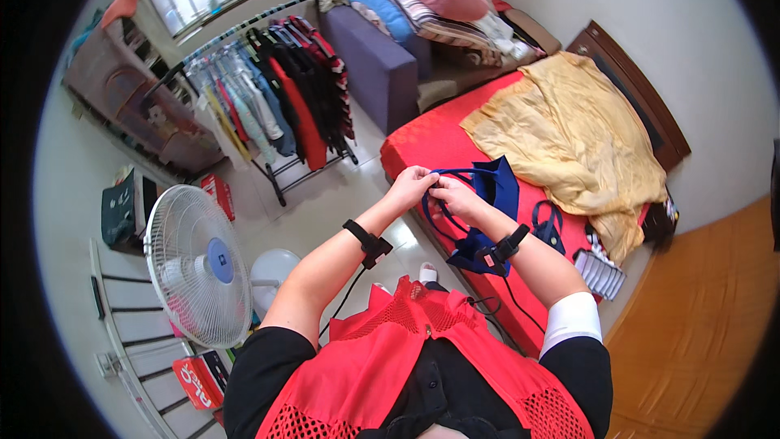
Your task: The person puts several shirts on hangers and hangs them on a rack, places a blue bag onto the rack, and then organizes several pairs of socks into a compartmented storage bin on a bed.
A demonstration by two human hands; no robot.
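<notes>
A dark blue cloth bag point(490, 195) with long loop handles hangs in front of me over the edge of a bed with a red sheet point(431, 142). My left hand point(410, 187) and my right hand point(457, 197) meet at the top of the handles, both pinching the blue strap. The bag's body droops below my right wrist. Each wrist wears a black band with a cable running down.
A yellow blanket point(569, 134) lies on the bed. A second dark bag point(549, 226) and a striped item point(600, 272) sit near the bed edge. A white standing fan point(199, 264) is at my left. A clothes rack point(280, 102) and a purple sofa point(382, 65) stand beyond.
</notes>
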